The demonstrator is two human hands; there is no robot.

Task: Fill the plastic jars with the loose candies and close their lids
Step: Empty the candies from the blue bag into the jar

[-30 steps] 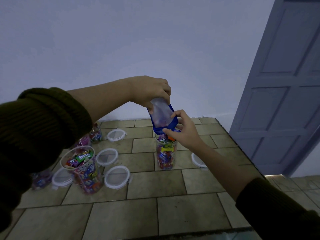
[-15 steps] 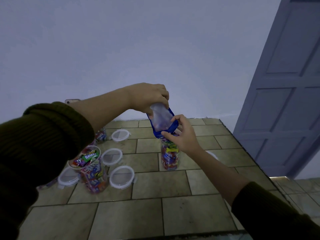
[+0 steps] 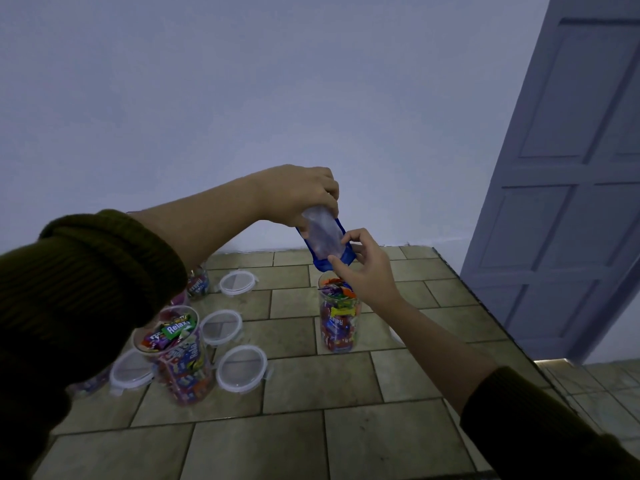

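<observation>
- Left hand grips the upturned bottom end of the blue candy pouch, fingers curled round it, mouth pointing down.
- Right hand pinches the pouch's lower edge, thumb and fingertips on the mouth, steering it.
- The pouch's clear window looks almost empty; probably the last candies are being shaken out.
- Directly under the pinch: centre jar, upright and open, with candies heaped to the rim. Judged full or nearly full, no lid on it yet.
- Just past the right forearm, low beside that jar: a white edge that looks like its lid, mostly hidden.
- Well left of and below the grip: near jar, upright and open, packed to the top with Relax-branded wrappers. Filled, not closed.
- Around the near jar: loose lids, four visible, all flat on the tiled surface, none on a jar.
- Further left, behind the left sleeve: back jar, holding candies, top hidden, so lid state cannot be told. More jar-like shapes under the sleeve, too hidden to count.
- Progress: filling looks mostly done on the jars that show. The closing step has not begun on any jar whose top shows.
- Left to do: finish emptying the pouch, put it down, then seat and snap a lid on each jar.
</observation>
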